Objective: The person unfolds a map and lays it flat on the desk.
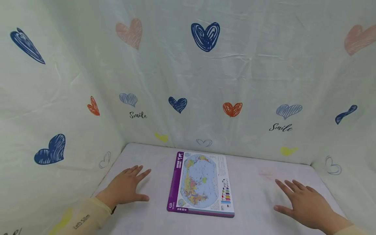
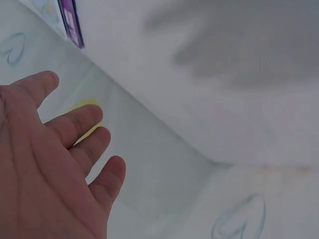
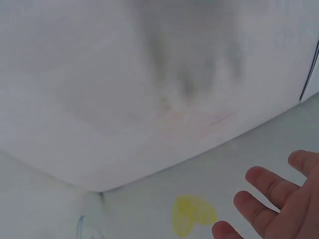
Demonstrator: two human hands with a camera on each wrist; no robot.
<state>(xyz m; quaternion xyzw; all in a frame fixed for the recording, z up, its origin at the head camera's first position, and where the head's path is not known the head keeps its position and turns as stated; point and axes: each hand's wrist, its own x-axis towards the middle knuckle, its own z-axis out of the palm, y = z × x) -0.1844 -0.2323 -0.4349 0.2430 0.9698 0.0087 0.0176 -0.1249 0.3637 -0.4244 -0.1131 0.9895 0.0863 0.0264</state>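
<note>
A flat world map sheet (image 1: 202, 184) with a purple border strip lies on the white table, in the middle of the head view; its layered lower edge suggests more than one sheet or board. To its left, my left hand (image 1: 124, 186) has its fingers spread and holds nothing. My right hand (image 1: 305, 205) is over the table on the right side, fingers apart, also with nothing in it. Both hands are apart from the map. The left wrist view shows the left palm (image 2: 50, 159) and a corner of the map (image 2: 71, 22). In the right wrist view the fingers (image 3: 264, 189) are extended.
The white tabletop (image 1: 249, 186) carries a faint pink mark (image 1: 266, 175) near the right hand. Pale curtains (image 1: 205, 78) printed with hearts and "Smile" rise behind the table and along both sides. Hand shadows fall on the table.
</note>
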